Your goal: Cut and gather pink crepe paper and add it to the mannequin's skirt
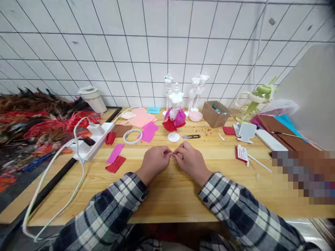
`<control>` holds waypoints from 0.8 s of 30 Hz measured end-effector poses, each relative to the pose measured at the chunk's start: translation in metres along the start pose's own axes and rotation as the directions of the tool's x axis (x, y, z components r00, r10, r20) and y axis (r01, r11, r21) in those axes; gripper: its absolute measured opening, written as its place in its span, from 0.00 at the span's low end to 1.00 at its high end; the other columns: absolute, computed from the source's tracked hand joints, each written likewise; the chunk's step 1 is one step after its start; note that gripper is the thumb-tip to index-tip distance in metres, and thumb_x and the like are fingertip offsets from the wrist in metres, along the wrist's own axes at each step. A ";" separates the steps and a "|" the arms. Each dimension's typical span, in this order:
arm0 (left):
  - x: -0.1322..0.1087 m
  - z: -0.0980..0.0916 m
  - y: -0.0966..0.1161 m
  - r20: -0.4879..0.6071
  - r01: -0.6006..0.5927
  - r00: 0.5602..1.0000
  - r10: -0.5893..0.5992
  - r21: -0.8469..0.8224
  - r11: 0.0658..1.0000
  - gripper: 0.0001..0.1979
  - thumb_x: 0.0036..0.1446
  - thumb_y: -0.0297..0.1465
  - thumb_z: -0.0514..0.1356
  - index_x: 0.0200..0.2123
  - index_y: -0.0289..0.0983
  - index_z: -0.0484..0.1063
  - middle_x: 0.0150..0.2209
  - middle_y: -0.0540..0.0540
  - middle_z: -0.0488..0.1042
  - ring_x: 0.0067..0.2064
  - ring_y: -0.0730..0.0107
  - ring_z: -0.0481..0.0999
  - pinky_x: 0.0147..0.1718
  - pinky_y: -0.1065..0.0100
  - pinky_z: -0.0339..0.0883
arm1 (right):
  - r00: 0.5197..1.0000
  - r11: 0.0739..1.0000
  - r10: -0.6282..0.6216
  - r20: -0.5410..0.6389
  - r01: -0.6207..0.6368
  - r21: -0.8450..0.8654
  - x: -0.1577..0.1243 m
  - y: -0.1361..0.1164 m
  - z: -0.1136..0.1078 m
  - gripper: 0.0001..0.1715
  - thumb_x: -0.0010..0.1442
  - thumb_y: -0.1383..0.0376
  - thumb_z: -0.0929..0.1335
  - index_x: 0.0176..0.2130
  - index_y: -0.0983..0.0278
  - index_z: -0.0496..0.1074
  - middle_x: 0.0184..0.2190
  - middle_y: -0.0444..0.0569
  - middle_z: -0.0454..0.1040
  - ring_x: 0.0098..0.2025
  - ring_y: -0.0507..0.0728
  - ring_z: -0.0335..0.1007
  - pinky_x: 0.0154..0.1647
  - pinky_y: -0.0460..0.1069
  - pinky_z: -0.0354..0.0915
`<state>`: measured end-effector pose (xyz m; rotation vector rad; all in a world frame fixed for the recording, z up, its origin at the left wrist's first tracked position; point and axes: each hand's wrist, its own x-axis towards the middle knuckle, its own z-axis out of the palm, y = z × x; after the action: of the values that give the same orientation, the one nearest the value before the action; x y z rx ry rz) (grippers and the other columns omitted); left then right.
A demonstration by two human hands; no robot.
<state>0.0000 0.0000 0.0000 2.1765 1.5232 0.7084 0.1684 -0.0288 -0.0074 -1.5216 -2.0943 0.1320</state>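
Observation:
My left hand [154,161] and my right hand [191,161] meet fingertip to fingertip above the middle of the table. Both are closed in a pinch. A trace of pink shows by the left fingers, but what they hold is too small and hidden to name. Just beyond them stands a white mini dress form [176,100] on a round base, wearing a skirt of magenta and red crinkled paper [171,125]. Thread snips [191,136] lie right of its base. Magenta [115,153] and red [115,164] paper pieces lie left of my hands.
A tape roll [132,136] and a power strip [96,139] with looping white cables are at left, near heaped feathers [34,118]. Behind are more dress forms [195,87], a pink bowl [195,116] and a cardboard box [216,114]. A phone stand [246,132] and a jug [251,104] are at right.

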 end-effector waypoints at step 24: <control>0.003 -0.004 -0.013 0.241 -0.753 0.658 0.713 0.201 0.627 0.10 0.61 0.27 0.54 0.36 0.38 0.77 0.35 0.45 0.79 0.42 0.65 0.76 0.49 0.60 0.64 | 0.952 0.964 -0.085 0.293 0.004 0.265 0.010 0.035 0.002 0.04 0.56 0.66 0.71 0.30 0.61 0.79 0.31 0.45 0.72 0.34 0.51 0.68 0.36 0.45 0.60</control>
<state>-0.0110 0.0072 -0.0041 3.0339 0.6131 0.5508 0.1951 -0.0068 -0.0191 -1.3595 -2.2353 0.6374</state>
